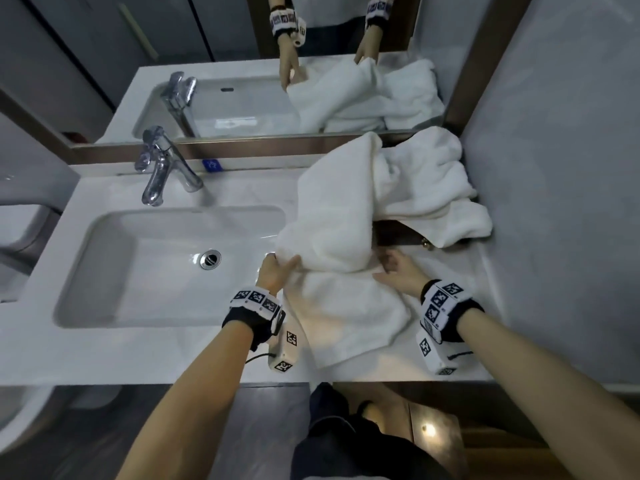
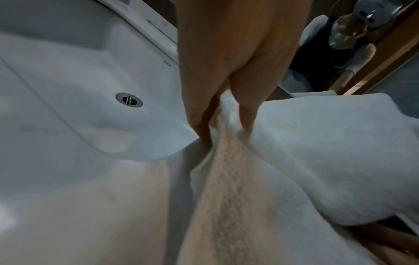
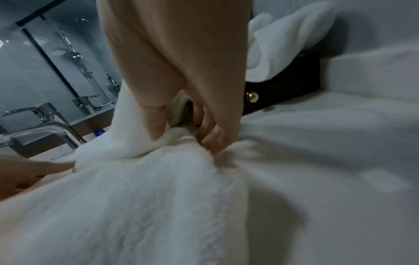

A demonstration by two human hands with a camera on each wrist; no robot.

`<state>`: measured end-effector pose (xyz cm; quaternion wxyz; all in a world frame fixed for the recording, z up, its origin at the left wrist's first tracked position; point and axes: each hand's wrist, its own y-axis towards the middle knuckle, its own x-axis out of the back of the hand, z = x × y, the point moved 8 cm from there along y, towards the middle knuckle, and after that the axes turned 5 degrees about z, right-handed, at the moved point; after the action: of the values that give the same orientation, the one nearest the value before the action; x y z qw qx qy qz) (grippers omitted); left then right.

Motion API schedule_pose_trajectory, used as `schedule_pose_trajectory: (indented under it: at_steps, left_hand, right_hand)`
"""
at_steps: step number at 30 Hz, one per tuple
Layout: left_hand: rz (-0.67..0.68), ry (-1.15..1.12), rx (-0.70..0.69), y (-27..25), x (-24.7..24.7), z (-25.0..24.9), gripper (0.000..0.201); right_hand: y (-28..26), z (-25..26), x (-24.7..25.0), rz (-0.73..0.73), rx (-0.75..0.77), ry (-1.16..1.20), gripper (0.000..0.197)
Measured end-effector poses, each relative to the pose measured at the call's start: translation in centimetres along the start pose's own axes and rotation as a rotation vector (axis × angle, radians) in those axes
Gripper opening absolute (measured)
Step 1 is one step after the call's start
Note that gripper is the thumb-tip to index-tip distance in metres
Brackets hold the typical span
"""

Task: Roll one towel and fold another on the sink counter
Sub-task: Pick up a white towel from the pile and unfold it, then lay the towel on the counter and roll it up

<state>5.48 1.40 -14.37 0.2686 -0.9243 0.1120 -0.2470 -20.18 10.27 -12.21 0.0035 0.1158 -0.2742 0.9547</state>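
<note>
From the head view, a white towel lies on the counter right of the sink, its near part spread flat toward the front edge and its far part lifted in a fold. The left hand pinches the towel's left edge by the sink's right rim, and the right hand has curled fingers at the fold's right side, though the grip itself is hard to read here. A second towel sits crumpled behind, draped over a dark box against the wall. A faucet stands behind the sink, and the mirror repeats both hands and towels. The left wrist view shows what the head view cannot: the thumb presses on top of the towel while the fingers go beneath the edge, narrow and holding cloth, just beside the sink's corner and near its drain. The right wrist view settles the other grip: thumb and curled fingers pinch a bunched edge of the towel. It alone shows a brass stud on the box, with the second towel hanging over its top.
</note>
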Motion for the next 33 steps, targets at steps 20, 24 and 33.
schedule_pose_trajectory:
  at_steps: [20,24,33]
  left_hand:
    - [0.301,-0.213,-0.228,-8.4,-3.9,-0.7,0.064]
    - [0.283,-0.146,-0.168,-9.1,-4.2,-0.5,0.055]
    - [0.317,-0.379,-0.105,-8.1,-2.5,-2.9,0.038]
  right_hand:
    - [-4.2,-2.3,-1.6,0.190,-0.021,-0.020,0.048]
    - [-4.8,-2.5,-1.1,0.185,-0.008,-0.010,0.044]
    - [-3.4,0.2,-0.1,0.124,0.058,0.173,0.038]
